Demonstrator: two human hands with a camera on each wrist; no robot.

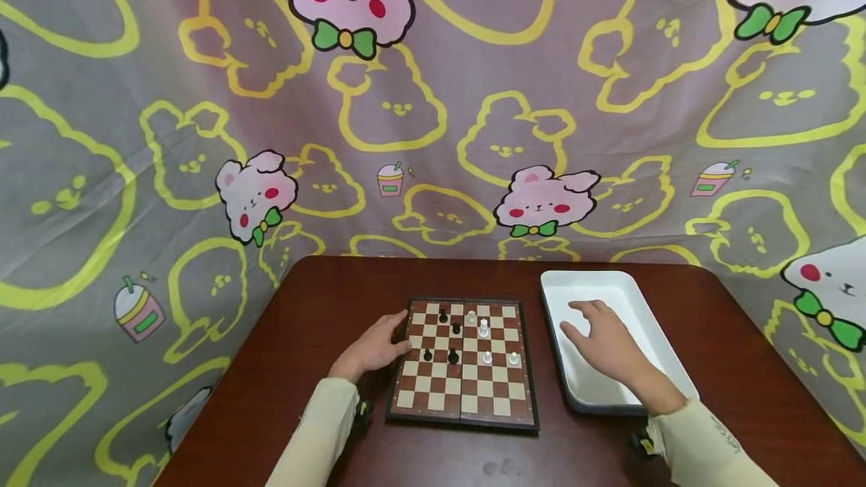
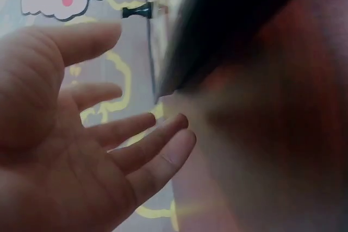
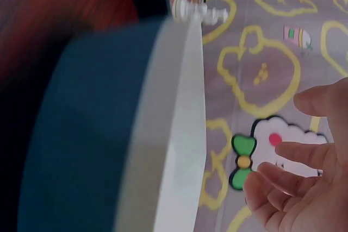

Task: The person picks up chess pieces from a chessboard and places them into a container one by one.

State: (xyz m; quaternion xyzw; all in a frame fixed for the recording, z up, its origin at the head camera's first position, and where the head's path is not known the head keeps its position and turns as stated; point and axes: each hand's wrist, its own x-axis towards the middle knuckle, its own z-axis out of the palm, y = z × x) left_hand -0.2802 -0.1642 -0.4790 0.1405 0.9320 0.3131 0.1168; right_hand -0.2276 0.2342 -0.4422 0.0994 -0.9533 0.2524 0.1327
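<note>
Head view: the upper frame and both sides are filled by a patterned cloth [image 1: 399, 205], printed with yellow outlines and white rabbit-like figures. Below it, a dark red-brown table [image 1: 325, 284] is seen.

At right of centre on the table, a white tray [image 1: 609, 284] is placed, with a dark outer wall. At lower centre, a chessboard [image 1: 494, 397] is laid flat, its dark frame set apart from the tray.

From the lower edge, 2 pale sleeves [image 1: 325, 427] are extended. The left hand [image 1: 372, 346] is held at the board's left edge, grip wide, thumb and fingers spread; whether the frame is touched cannot be told. The right hand [image 1: 605, 340] is held above the tray, grip wide, fingers loosely bent and thumb parted from them. In the right wrist view it is seen apart from the tray wall.

On the board, 8 pieces are stood upright: 4 black pieces [image 1: 452, 356] on the left half, 4 white pieces [image 1: 483, 328] on the right half. In each group, 2 are placed higher in the frame and 2 lower.
</note>
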